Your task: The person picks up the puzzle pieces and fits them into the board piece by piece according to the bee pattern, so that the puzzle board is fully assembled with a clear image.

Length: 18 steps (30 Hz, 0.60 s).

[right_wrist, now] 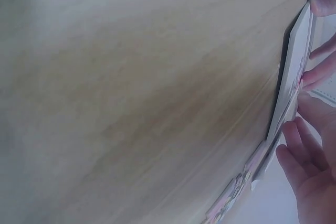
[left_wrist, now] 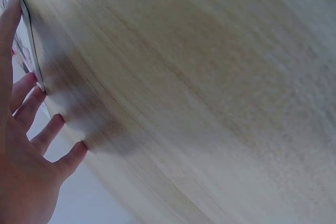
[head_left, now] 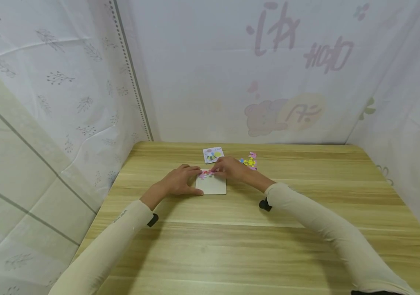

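A square white puzzle board lies on the table, with several pink puzzle pieces along its upper left part. My left hand rests at the board's left side, thumb at the lower left corner and fingers spread near the upper left one. Over the board's upper edge, my right hand pinches a small puzzle piece, mostly hidden by the fingers. In the right wrist view, the right thumb and fingers meet at the edge of the board, close to the left hand's fingertips.
Behind the board lies a picture card with a yellow, black and blue design. Loose yellow and pink puzzle pieces are grouped to the right, beyond the right hand. The wooden table meets printed cloth at its back.
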Motion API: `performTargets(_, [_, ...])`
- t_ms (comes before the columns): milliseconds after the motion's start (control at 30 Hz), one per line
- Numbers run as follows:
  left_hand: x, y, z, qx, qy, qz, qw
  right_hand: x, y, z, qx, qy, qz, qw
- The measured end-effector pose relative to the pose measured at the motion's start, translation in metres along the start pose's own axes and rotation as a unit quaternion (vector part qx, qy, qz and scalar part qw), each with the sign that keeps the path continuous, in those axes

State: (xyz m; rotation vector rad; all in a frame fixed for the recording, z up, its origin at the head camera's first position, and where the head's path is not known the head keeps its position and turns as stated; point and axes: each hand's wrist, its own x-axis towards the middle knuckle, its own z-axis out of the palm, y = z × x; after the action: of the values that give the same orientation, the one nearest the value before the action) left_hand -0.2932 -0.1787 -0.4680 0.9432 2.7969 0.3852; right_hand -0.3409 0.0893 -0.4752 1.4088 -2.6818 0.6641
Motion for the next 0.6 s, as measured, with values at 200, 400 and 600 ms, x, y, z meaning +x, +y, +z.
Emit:
performTargets(200, [0.0009,0.0002,0.0003,-0.002,-0.002,0.001,1.0000,0.0040,-0.0020,0.0020,-0.014,-0.034,0.019,0.9991])
performTargets(400, [0.0007,0.0000,0.0007,-0.003,0.000,0.000,1.0000,0.0058,-0.0052,0.0019,-0.010,-0.041,0.019,0.9989])
performTargets(600, [0.0004,0.0000,0.0002,-0.003,0.000,0.001,1.0000,0.0081,-0.0046,0.0031,-0.007,-0.048,0.029,0.9984])
